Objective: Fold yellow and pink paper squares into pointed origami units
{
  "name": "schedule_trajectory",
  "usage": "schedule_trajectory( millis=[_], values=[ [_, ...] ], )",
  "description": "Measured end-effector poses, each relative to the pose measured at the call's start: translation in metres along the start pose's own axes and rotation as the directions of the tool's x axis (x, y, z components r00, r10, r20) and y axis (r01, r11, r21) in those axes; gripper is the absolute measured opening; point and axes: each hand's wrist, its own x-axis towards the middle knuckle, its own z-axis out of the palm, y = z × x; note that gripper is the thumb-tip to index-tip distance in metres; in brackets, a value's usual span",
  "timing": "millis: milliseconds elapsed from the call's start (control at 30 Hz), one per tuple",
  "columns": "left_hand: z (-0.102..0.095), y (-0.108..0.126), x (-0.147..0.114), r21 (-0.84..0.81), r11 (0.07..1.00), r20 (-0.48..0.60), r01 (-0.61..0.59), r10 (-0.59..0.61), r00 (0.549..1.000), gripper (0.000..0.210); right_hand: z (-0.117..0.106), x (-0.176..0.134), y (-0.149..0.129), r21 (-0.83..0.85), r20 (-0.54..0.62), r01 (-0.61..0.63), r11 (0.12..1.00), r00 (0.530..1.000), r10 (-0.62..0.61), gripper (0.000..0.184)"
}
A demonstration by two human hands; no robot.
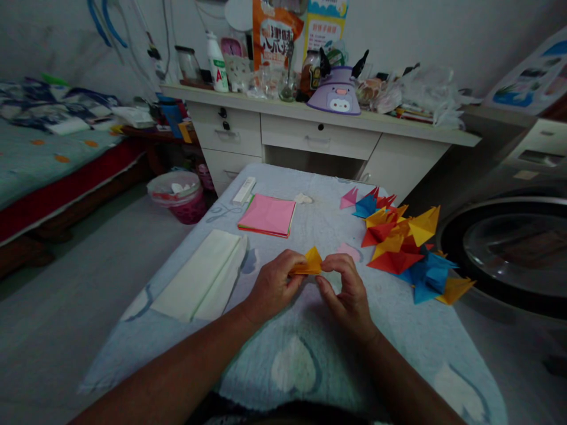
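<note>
A folded piece of yellow origami paper (312,261), with a pointed flap standing up, is held over the table in front of me. My left hand (277,277) pinches its left end between thumb and fingers. At the right edge, the thumb and index finger of my right hand (348,289) close on the paper's corner. Right of my hands lies a cluster of folded paper cranes (398,242) in yellow, red, blue and pink. Beyond my left hand is a stack of square paper (268,213), pink on top.
A pale folded cloth or paper sheet (199,274) lies on the left of the cloth-covered table (292,366). A small white box (244,190) sits at the far left corner. Behind are a cluttered white desk (319,133), a pink bin (179,198) and a washing machine (522,248).
</note>
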Motion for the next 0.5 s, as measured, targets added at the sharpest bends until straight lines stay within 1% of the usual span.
schedule_trajectory(
  millis=[67,133,200,267,333,367,433,500],
  values=[
    [-0.001,-0.001,0.000,0.004,1.000,0.015,-0.029,0.029,0.999,0.026,0.000,0.000,-0.001,0.010,0.010,0.004,1.000,1.000,-0.004,0.018],
    [-0.003,-0.002,0.001,0.012,0.999,0.018,-0.030,0.030,0.999,0.025,-0.001,0.000,-0.001,0.015,0.009,0.003,1.000,1.000,-0.004,0.020],
    [-0.005,-0.002,0.001,0.010,1.000,-0.007,-0.021,0.021,1.000,0.024,-0.001,-0.001,0.000,0.016,-0.028,-0.018,1.000,0.999,0.019,0.024],
    [-0.007,0.000,0.002,-0.007,1.000,-0.051,-0.006,0.006,0.999,0.022,-0.001,-0.002,0.002,0.019,-0.100,-0.070,0.997,0.992,0.071,0.026],
    [-0.009,0.001,0.004,-0.041,0.999,-0.096,0.028,-0.032,0.995,0.014,-0.001,-0.002,0.004,0.023,-0.156,-0.128,0.991,0.979,0.130,0.023],
    [-0.010,0.002,0.004,-0.067,0.996,-0.112,0.053,-0.060,0.992,0.011,-0.001,-0.002,0.005,0.021,-0.167,-0.146,0.989,0.975,0.148,0.021],
    [-0.011,0.004,0.006,-0.141,0.985,-0.125,0.104,-0.121,0.985,0.007,0.000,-0.001,0.006,0.013,-0.150,-0.152,0.988,0.977,0.152,0.019],
    [-0.011,0.004,0.007,-0.232,0.962,-0.123,0.147,-0.179,0.976,0.008,0.000,-0.001,0.006,0.011,-0.108,-0.134,0.991,0.985,0.134,0.021]
  ],
)
